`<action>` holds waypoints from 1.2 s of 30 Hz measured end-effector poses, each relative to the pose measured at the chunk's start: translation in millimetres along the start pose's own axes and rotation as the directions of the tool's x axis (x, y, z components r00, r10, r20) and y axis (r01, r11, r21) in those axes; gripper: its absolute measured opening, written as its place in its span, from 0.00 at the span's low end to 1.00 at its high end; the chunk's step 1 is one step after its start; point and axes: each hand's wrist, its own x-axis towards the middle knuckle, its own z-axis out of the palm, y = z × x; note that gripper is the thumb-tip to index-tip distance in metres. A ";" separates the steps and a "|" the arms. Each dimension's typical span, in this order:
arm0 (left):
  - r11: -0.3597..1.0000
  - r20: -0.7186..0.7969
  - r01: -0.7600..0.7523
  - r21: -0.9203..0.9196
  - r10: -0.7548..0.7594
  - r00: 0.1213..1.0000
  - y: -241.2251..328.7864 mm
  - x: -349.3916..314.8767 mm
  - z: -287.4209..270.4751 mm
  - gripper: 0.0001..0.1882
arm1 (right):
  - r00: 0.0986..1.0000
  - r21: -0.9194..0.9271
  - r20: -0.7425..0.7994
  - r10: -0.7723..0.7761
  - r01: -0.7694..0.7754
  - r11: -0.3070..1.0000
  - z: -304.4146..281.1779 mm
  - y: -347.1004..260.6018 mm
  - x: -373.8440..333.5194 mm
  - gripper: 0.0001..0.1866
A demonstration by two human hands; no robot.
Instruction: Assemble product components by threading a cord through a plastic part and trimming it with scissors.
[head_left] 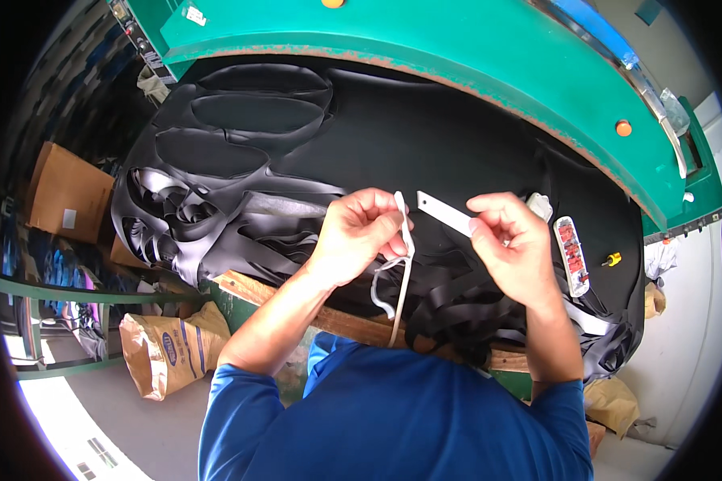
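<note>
My left hand pinches a thin pale cord between thumb and fingers. The cord runs down toward my body, and a greyish loop of it hangs beside the wrist. My right hand grips a flat white strip, which has a small dark hole near its free end. That end points toward the cord, with a small gap between them. Below both hands lies black sheet material, with large oval outlines at its left and tangled offcut strips along the near edge.
A green machine beam with orange buttons spans the far side. Right of my right hand lie a long white tray of red pieces, a crumpled white item and a small yellow piece. A paper sack and a cardboard box stand left.
</note>
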 end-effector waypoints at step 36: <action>0.990 0.054 0.136 -0.038 -0.134 0.989 4.8 0.1 22.4 0.10 | 0.980 0.386 0.092 0.175 -0.197 0.901 29.7 31.4 8.7 0.05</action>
